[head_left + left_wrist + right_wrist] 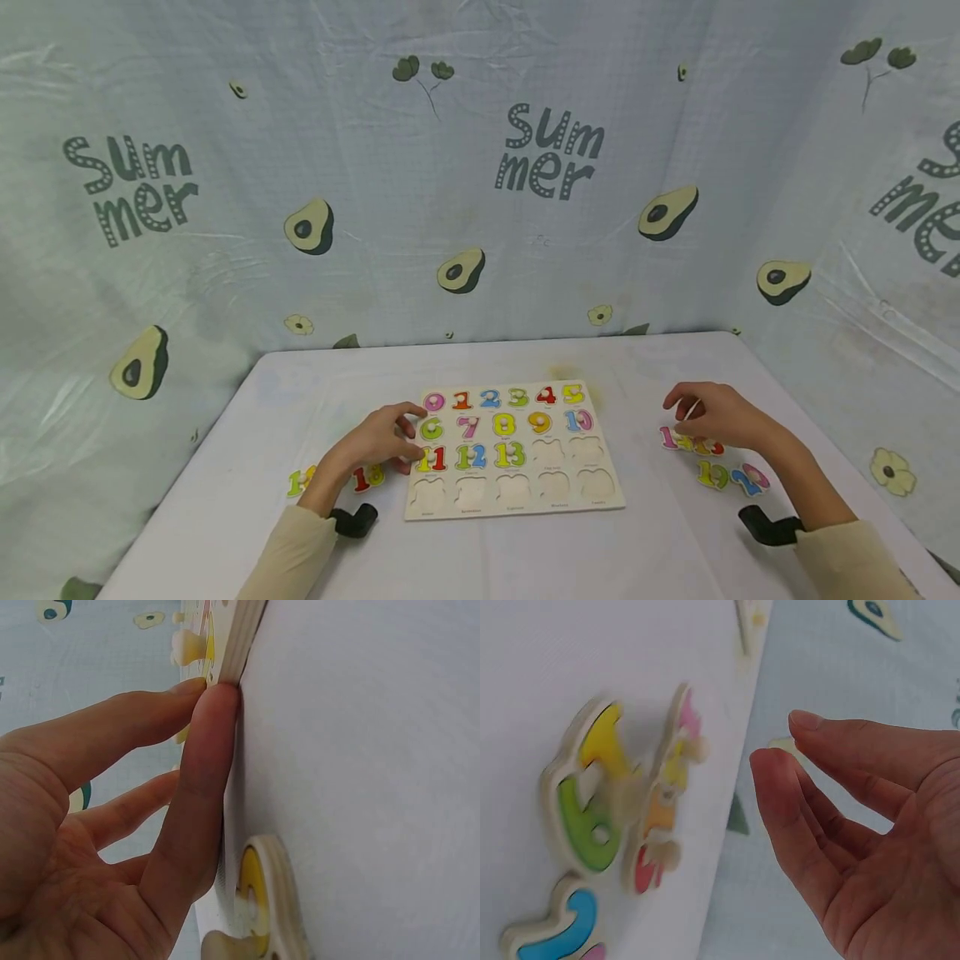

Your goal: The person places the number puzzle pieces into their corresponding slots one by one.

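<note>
A wooden number puzzle board (487, 493) lies mid-table, with knobbed number pieces from 0 to 13 in its upper rows and bare recesses at the lower right and along the bottom row. At its left edge, my left hand (378, 437) pinches the rim; the left wrist view shows thumb and finger meeting at the board's corner edge (238, 645). My right hand (712, 414) hovers over the 14 piece (670, 438) and 15 piece (708, 447), partly covering them. Its thumb and fingertips (772, 769) are apart, with nothing between them.
Right of the board lie the 19 piece (712, 476) and the 20 piece (750, 479). Left of it are a red-and-yellow piece (368, 477) and a yellow-and-green piece (300, 481), partly behind my left forearm. A printed curtain (465, 208) hangs behind the white table (547, 558).
</note>
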Motion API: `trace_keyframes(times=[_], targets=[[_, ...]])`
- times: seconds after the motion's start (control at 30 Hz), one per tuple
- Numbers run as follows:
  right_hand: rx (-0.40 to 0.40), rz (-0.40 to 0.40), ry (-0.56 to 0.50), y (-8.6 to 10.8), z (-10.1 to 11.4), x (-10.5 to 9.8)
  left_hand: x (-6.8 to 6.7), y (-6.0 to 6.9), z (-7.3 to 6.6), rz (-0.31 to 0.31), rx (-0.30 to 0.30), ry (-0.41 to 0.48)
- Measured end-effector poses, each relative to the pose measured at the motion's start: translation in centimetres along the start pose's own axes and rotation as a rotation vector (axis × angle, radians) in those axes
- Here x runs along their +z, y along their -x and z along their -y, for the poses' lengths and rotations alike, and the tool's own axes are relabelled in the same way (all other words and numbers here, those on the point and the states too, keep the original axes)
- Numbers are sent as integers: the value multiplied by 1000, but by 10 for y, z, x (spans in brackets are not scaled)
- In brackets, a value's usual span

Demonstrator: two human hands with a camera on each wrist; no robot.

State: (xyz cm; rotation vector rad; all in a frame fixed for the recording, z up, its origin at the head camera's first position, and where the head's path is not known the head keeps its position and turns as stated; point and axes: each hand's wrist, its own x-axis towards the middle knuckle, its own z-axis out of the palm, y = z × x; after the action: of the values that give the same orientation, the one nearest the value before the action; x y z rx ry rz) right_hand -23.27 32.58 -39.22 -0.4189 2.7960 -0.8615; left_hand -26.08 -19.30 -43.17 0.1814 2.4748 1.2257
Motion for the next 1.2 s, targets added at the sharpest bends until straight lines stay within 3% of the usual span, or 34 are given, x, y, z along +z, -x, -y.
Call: trace_keyframes(times=[0.33,0.7,1.0,1.2], targets=[[32,-7,39,0,-21,1,-2,2,1,12,10,6],[50,38,11,-9,-32,9,-2,0,1,-2,0,14],[48,45,-9,-8,-27,17,-2,2,1,9,1,21],[72,35,47,-9,-22,17,-1,1,0,4,-10,27]])
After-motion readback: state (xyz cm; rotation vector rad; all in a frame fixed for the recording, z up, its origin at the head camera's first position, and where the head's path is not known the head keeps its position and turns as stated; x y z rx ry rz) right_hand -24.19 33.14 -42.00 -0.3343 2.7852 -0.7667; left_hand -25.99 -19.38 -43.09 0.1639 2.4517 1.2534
